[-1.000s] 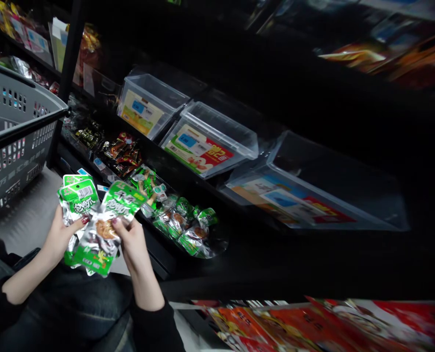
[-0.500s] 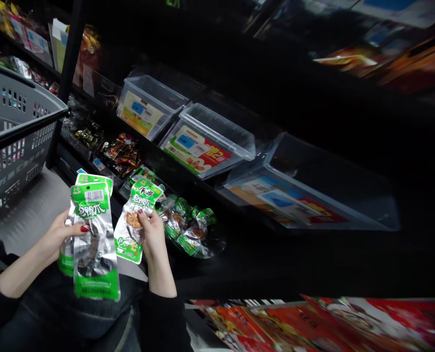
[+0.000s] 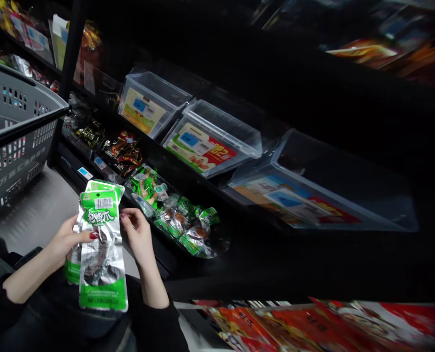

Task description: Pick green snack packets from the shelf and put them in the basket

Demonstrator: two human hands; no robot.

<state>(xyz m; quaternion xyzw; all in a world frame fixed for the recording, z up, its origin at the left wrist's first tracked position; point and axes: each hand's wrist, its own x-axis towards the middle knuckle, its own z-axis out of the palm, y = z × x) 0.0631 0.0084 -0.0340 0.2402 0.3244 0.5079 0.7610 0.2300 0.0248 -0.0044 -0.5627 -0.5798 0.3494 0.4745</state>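
Note:
My left hand grips a small stack of green and silver snack packets, its thumb pressed across the front one. That front packet stands upright, showing a barcode and white lettering; at least one more peeks out behind it. Close to the stack's right edge is my right hand, its fingers curled and thumb near the index finger. Whether anything is between those fingertips is hidden. Just beyond, a clear shelf bin holds similar green and silver packets, beside green-wrapped snacks.
A grey shopping basket stands at the left. Clear plastic boxes with price labels line the dark shelf above the bins. Dark and red wrapped snacks lie farther along. Red and orange bags fill the lower right.
My right hand separated one packet to the right, then came back to the stack; that packet no longer shows apart in it. The front packet in my left hand now faces me upright.

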